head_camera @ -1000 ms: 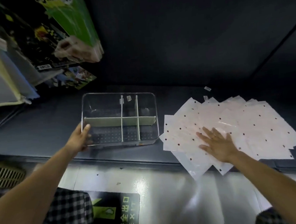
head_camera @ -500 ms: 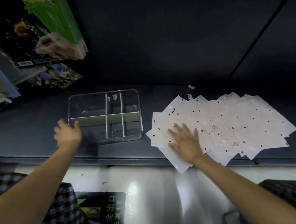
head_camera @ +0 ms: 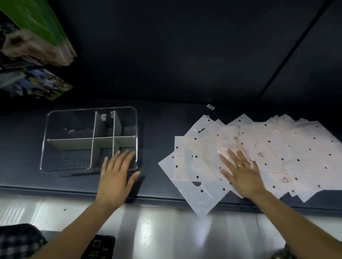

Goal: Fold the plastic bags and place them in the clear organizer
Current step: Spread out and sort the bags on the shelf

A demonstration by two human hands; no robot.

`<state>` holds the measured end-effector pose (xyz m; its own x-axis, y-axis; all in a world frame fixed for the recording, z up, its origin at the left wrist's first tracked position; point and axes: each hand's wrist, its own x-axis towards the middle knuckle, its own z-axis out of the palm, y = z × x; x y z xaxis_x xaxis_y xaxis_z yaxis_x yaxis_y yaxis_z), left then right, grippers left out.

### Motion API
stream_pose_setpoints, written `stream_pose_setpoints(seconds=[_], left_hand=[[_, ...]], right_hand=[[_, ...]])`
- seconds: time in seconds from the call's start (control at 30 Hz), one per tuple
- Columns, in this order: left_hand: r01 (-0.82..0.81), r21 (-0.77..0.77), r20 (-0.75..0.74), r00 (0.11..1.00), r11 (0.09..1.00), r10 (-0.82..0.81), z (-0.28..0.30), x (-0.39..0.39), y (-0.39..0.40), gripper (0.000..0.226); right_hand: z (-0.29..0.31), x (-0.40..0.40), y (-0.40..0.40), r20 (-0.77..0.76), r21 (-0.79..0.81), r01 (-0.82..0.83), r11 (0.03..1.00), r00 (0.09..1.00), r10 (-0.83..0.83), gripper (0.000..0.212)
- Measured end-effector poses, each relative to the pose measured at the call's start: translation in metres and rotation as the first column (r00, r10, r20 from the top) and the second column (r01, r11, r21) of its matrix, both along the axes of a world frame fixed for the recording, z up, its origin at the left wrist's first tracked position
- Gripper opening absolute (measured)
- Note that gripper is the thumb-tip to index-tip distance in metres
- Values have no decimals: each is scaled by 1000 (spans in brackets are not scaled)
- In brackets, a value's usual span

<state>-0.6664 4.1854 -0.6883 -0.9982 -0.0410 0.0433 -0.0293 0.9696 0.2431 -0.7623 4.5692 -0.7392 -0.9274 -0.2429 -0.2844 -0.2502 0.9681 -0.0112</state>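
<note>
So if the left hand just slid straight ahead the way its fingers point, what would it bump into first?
Probably the clear organizer: the left hand already overlaps its near right corner, fingers aimed at the front wall, though contact is unclear.

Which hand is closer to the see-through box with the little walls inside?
The left hand. It lies flat at the clear organizer's near right corner, fingers overlapping its front wall. The right hand is off to the organizer's right, spread flat on the plastic bags.
</note>
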Motion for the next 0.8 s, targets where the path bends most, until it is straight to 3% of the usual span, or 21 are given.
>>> stream_pose_setpoints(seconds=[0.1,0.17,0.23,0.3,0.37,0.43,0.5,0.53,0.67,0.8], left_hand=[[227,-2,-68,972,974,-226,1,2,36,67],[373,66,19,927,925,-375,-9,1,66,57],[392,75,146,905,917,-399,-23,-4,90,62],[371,31,229,901,928,-368,-34,-10,103,69],[386,-27,281,888,922,-364,-41,-16,110,72],[416,-86,306,876,905,-374,-45,-17,114,74],[436,-133,315,870,890,-379,-48,-12,113,77],[444,-156,326,866,882,-379,-50,-9,110,78],[481,-213,359,848,850,-390,-47,-4,96,81],[453,-210,353,862,867,-365,-41,4,97,82]], right_hand=[[10,-18,38,36,51,64,997,997,-66,53],[19,-31,58,93,100,139,985,985,-148,54],[31,-40,62,136,109,254,961,954,-268,58],[38,-39,45,23,-4,349,937,937,-349,59],[44,-24,12,-217,-153,205,967,947,-235,56],[39,-3,-27,-290,-173,-137,975,954,83,54],[25,16,-52,-98,-54,-398,916,915,392,55],[18,22,-55,11,-3,-418,908,908,418,55],[11,10,-16,94,10,-194,981,977,192,56],[28,-10,36,172,109,24,994,984,-43,60]])
